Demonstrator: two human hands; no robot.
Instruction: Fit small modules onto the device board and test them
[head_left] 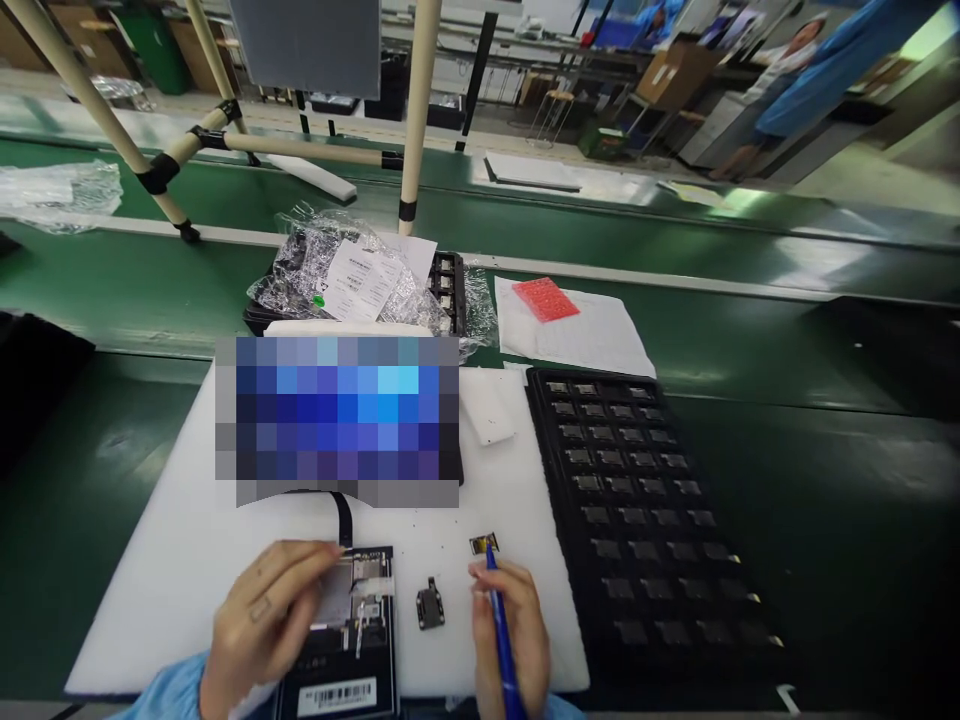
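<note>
My left hand (266, 610) is closed over the upper left part of an opened flat electronic device (367, 640), which shows bare circuit parts and a barcode label. Its fingertips press at the end of a black ribbon cable (343, 520), which runs up to a lit screen (337, 420) that is pixelated. In my right hand (517, 620) is a blue pen-like tool (501, 630). The tool's tip meets a small yellow and black part (480, 544) on the white foam mat (165, 570). Between my hands lies a small dark module (430, 605).
A black tray (622, 500) with rows of small parts stands at the right. Behind the screen lie bubble wrap (300, 270), printed papers (360, 280) and another parts tray (448, 290). A red bubble pouch (546, 299) rests on a white sheet (600, 335). Pipe posts (420, 110) rise behind.
</note>
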